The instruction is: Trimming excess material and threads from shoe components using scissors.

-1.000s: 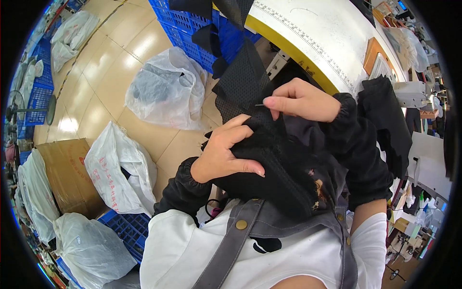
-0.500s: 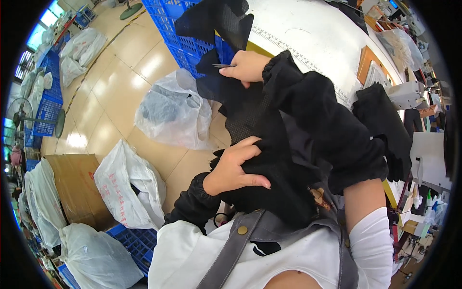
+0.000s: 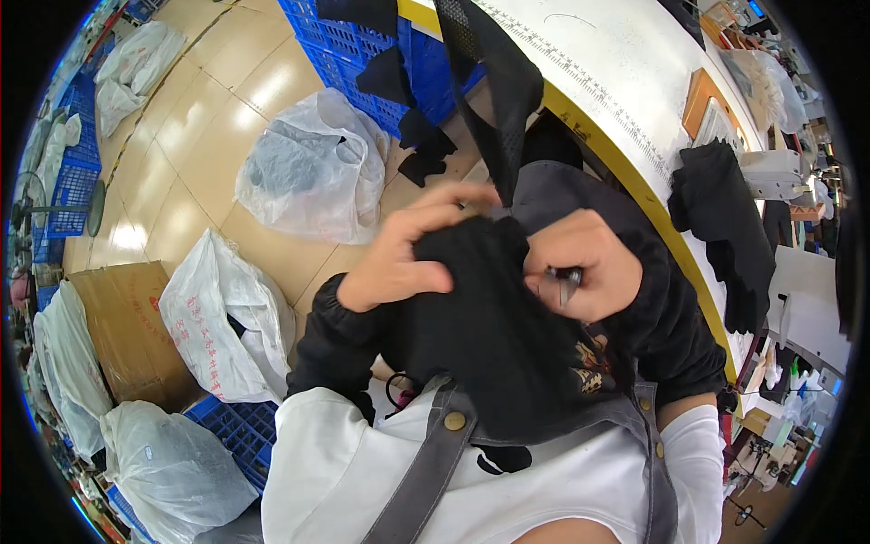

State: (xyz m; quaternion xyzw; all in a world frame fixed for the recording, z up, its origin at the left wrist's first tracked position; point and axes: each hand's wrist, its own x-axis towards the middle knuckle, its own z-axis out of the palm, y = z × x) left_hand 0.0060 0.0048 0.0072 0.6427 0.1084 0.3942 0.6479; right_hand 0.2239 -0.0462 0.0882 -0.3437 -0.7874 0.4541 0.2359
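Observation:
A dark piece of black fabric (image 3: 480,317) lies over my lap and rises between my hands. My left hand (image 3: 403,247) grips its upper left part, thumb on the near side and fingers over the top, slightly blurred. At the fabric's right edge, my right hand (image 3: 589,263) is closed around small metal thread snips (image 3: 568,285), whose blades show below the fingers. Whether the snips touch the cloth I cannot tell. Just beyond my hands, a black mesh fabric strip (image 3: 494,100) hangs down from the table edge, its lower tip near my left fingertips.
The white table (image 3: 580,54) has a yellow edge and ruler markings. Blue crates (image 3: 340,77) stand beyond, with black fabric pieces (image 3: 385,77) hanging over them. A clear plastic bag (image 3: 313,172), a white sack (image 3: 222,317) and a cardboard box (image 3: 127,335) sit left.
My right hand has come back from the crates toward my lap with the snips. My left hand has moved slightly up and left. The fabric is now bunched between both hands.

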